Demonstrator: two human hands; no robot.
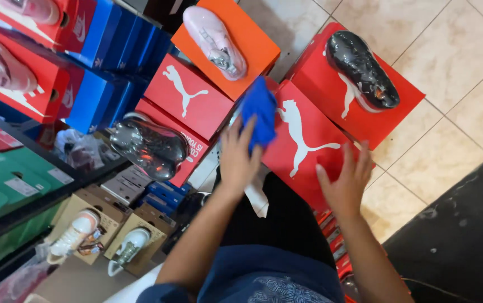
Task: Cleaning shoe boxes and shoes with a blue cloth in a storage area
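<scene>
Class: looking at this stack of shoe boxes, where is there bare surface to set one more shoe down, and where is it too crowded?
Bare lid: the red box between the left hand, which holds a blue cloth, and the right hand; also the tiled floor right of the stack. Crowded: the orange box carries a pink shoe, its neighbour a black shoe.

Bright even indoor light, glare on wrapped shoes, soft motion blur, tilted view

Setting: a shoe shop. Around me stand stacks of red shoeboxes, blue ones and an orange one, most with a single display shoe on top: pink, dark glossy, clear-wrapped. A shelf rack holds green boxes. Floor is pale tile.
</scene>
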